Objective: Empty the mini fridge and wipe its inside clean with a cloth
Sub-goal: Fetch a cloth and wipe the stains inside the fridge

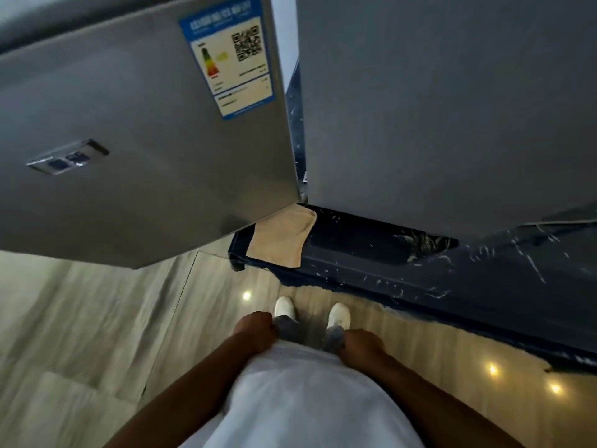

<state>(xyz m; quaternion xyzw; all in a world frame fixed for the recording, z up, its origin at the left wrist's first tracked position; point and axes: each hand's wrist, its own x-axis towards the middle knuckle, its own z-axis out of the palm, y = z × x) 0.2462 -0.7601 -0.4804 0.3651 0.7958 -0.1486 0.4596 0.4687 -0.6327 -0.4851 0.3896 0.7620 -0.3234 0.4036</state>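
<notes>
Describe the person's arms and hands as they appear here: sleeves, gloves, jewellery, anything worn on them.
Both forearms are bare right down to the wrists: no sleeves reach into view. The left hand and right hand wear no gloves, and no watch, bracelet or ring shows. Motion blur hides finer detail. A white shirt covers the torso between the arms.

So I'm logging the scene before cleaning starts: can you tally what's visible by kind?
Fridge: 1
Sticker: 1
Cloth: 1
Shoes: 2
Hands, left and right: 2
Total: 7
</notes>
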